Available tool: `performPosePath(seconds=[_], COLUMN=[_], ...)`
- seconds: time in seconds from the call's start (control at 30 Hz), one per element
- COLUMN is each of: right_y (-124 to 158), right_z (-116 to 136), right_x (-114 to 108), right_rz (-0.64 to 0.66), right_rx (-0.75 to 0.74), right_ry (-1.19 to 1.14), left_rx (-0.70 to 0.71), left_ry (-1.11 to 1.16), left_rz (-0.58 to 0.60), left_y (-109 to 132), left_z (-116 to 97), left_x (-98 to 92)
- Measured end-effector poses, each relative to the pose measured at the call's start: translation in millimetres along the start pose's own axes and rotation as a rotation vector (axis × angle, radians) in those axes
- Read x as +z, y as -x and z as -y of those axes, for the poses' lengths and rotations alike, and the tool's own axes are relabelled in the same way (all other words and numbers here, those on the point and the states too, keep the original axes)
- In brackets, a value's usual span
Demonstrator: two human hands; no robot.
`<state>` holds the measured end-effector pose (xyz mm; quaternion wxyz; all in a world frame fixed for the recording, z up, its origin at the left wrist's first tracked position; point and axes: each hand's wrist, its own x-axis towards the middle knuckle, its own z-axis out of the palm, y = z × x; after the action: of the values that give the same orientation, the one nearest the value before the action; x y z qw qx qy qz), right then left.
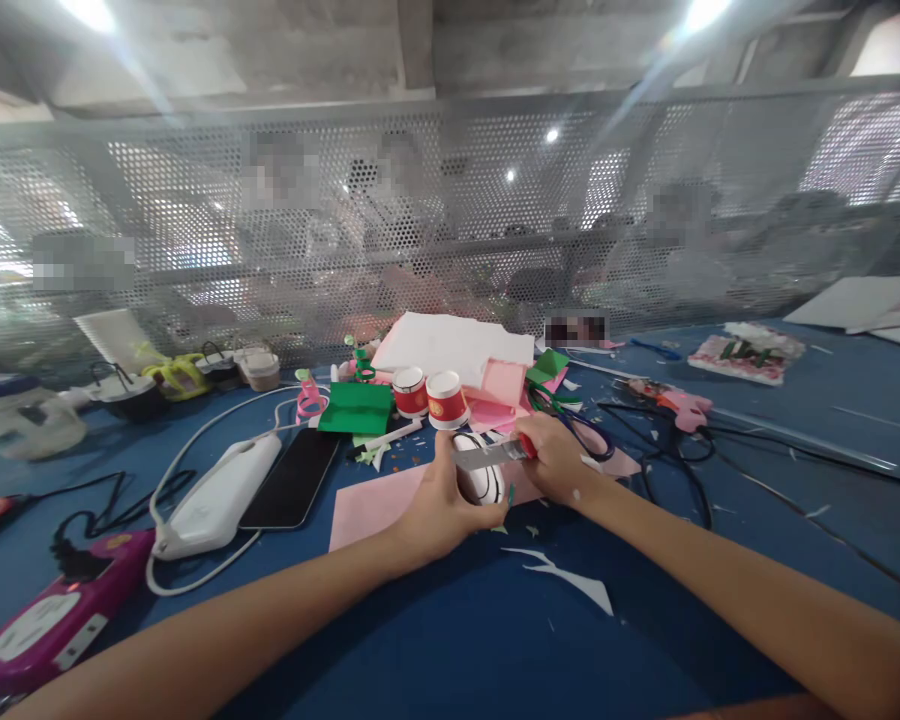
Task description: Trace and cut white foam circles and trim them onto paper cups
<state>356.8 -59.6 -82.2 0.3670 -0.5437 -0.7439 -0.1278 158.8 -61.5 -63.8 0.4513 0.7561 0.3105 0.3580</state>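
Observation:
My left hand (441, 505) is closed around the side of a white round piece (486, 488) with dark curved lines on it, perhaps a cup end. In my right hand (566, 462) is a red-handled knife (487, 455), its broad grey blade lying across the top of the round piece. Whether the blade has cut in, I cannot tell. Both hands are over a pink paper sheet (375, 505). Just beyond stand two red-and-white paper cups (448, 400). White paper scraps (570, 582) lie on the blue table in front of my hands.
On the left are a black phone (292, 480), a white power bank (221, 495) with cable and a purple power strip (67, 605). Green paper (356, 408) and white sheets (454, 345) lie behind. A pink glue gun (682, 408) with black cord lies right. A perforated metal screen (450, 230) borders the table.

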Motion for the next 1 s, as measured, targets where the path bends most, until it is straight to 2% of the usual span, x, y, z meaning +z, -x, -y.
performPosePath(seconds=[0.2,0.33,0.43,0.53,0.67,0.87,1.0], right_y=[1.5,1.3,0.2,-1.2,-1.9,-1.8,-0.7], right_z=[5.6,9.1,9.6,8.8,4.7,-5.1,-6.4], right_x=[-2.7,-2.2,-0.8,0.7,-0.7,-5.9,-4.8], right_rz=[0.023,-0.008,-0.032,-0.055,-0.084,-0.107,-0.081], right_rx=[0.008,0.014,0.025,0.04,0.069,0.141,0.042], right_ry=[-0.04,-0.045,-0.028,-0.013,0.002,-0.037,-0.03], left_rx=[0.062,0.032,0.008,-0.024,0.021,-0.007,0.0], left_ry=[-0.141,-0.299,-0.346,-0.31,-0.208,0.052,0.115], left_rz=[0.043,0.07,0.037,-0.015,-0.068,0.009,-0.014], left_y=[-0.8,2.0,3.0,1.7,-1.1,-2.0,-3.2], left_z=[-1.9,-9.8,-9.6,-5.0,-0.3,-0.4,2.2], left_x=[-0.7,-0.8,-0.6,-0.4,-0.7,-1.1,0.4])
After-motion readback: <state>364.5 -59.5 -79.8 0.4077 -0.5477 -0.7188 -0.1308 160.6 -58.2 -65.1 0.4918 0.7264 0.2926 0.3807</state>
